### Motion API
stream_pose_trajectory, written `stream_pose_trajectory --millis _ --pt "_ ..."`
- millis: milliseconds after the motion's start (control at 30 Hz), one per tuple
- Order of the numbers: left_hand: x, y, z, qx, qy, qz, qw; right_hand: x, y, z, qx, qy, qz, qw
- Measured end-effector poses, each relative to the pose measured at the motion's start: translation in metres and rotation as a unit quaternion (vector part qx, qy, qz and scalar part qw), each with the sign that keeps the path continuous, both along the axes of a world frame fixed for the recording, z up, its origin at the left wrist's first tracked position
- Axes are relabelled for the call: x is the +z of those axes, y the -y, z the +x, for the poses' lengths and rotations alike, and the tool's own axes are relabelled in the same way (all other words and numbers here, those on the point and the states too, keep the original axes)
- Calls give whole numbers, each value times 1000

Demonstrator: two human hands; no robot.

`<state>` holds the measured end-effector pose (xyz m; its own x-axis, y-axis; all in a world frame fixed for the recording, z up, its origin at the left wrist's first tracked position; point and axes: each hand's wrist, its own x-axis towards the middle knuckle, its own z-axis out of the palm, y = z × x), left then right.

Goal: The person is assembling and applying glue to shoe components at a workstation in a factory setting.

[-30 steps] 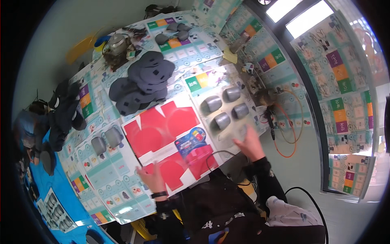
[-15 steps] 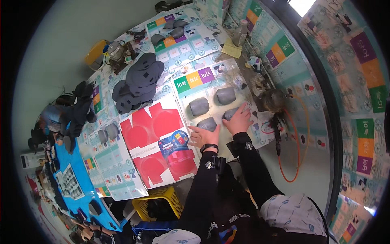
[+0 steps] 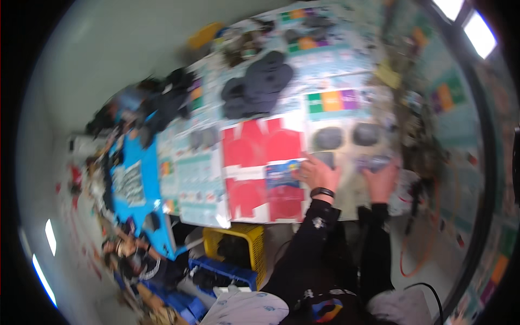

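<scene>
Several rounded grey pads lie in two rows on a pale, stained board (image 3: 346,197). At the back are the far left pad (image 3: 329,138) and the far right pad (image 3: 366,134). My left hand (image 3: 320,173) is at the near left pad (image 3: 326,158), its fingers apart around the near edge and partly covering it. At the near right pad (image 3: 372,161), my right hand (image 3: 382,181) has thumb and fingers spread along its near side. Neither hand visibly lifts a pad. Motion blur hides the exact fingertip contact.
Left of the board lies a red and white printed sheet (image 3: 244,143), with a pile of dark grey fabric pieces (image 3: 260,84) behind it. A yellow crate (image 3: 257,246) stands below the table edge. An orange hose (image 3: 422,265) hangs at right. Another person (image 3: 143,260) is at lower left.
The whole view has swung, so the table appears farther right and more level, and it is blurred. Both hands stay at the near pads; the right has drawn back toward its pad's near edge.
</scene>
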<state>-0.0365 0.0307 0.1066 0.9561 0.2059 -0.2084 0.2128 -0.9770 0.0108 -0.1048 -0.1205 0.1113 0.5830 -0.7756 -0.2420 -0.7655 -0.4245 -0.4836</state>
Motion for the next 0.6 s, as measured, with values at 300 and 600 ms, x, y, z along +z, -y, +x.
stream_pose_trajectory --millis 300,600 --pt "41 -324 47 -13 -3 11 1000 83 -158 43 261 137 -43 955" --pt "35 -637 202 -129 1 117 985 51 -470 131 514 105 -47 850"
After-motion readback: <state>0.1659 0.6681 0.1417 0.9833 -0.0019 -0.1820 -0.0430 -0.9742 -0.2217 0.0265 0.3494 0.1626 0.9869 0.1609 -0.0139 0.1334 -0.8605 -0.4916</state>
